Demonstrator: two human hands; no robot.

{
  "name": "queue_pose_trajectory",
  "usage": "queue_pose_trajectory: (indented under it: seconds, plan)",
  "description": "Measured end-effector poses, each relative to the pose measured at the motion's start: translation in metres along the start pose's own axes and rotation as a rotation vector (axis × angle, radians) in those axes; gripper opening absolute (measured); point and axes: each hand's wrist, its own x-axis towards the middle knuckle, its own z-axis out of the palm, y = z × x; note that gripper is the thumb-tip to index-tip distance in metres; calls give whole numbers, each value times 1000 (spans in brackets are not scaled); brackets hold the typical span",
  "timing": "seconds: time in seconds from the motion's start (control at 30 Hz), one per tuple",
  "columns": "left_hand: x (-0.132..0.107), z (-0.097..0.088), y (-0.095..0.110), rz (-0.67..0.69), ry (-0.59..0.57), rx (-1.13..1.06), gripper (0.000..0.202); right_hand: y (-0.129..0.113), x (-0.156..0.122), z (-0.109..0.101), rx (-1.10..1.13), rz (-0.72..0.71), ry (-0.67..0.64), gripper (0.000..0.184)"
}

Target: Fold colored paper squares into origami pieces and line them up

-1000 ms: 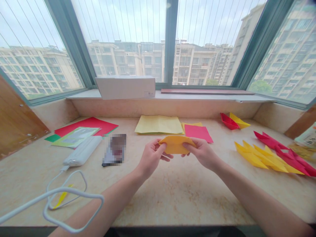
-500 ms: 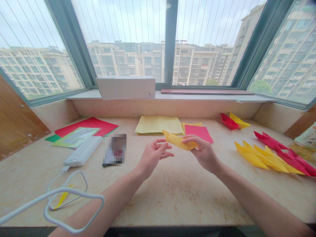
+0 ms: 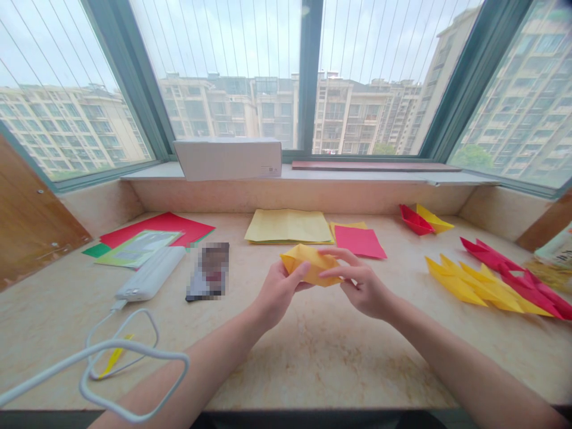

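A folded orange-yellow paper (image 3: pixel 310 262) is held above the middle of the marble tabletop (image 3: pixel 313 351). My left hand (image 3: pixel 279 291) grips its left end with the thumb on top. My right hand (image 3: pixel 361 286) pinches its right side, with the fingers laid across the paper. Behind the hands lie a pale yellow sheet (image 3: pixel 288 226) and a pink-red square sheet (image 3: pixel 358 242).
Finished red and yellow folded paper pieces (image 3: pixel 491 279) lie at the right, and two small paper boats (image 3: pixel 424 219) farther back. At the left are red and green sheets (image 3: pixel 152 235), a white power bank (image 3: pixel 149 273) with its cable (image 3: pixel 116 357), and a phone (image 3: pixel 210 271). A white box (image 3: pixel 227 157) stands on the sill.
My left hand had let go of the paper half a second ago and has taken hold of it again. The paper has shifted left and lower between both hands.
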Motion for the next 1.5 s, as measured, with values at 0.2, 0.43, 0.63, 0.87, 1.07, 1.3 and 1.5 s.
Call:
queue_pose_trajectory:
  seconds: [0.2, 0.43, 0.63, 0.87, 1.07, 1.3, 1.5]
  plan:
    - [2, 0, -2, -14, 123, 88, 35, -6, 1, 1, 108, 103, -7, 37]
    - [-1, 3, -5, -45, 81, 109, 31, 5, 1, 20, 61, 386, 173, 26]
    - [0, 1, -8, -74, 78, -14, 36, 1, 0, 17, -42, 126, 172, 16]
    - [1, 2, -5, -62, 71, -136, 42, 5, -3, 17, -156, -53, -3, 47]
    - [-3, 2, -5, -27, -10, -38, 56, -1, -1, 11, -257, 0, -59, 65]
    - [2, 1, -9, 32, 2, -8, 37, -12, 0, 7, -206, -15, -50, 43]
    - [1, -3, -9, 86, -58, -67, 37, -4, 3, 12, 70, 233, 201, 16]
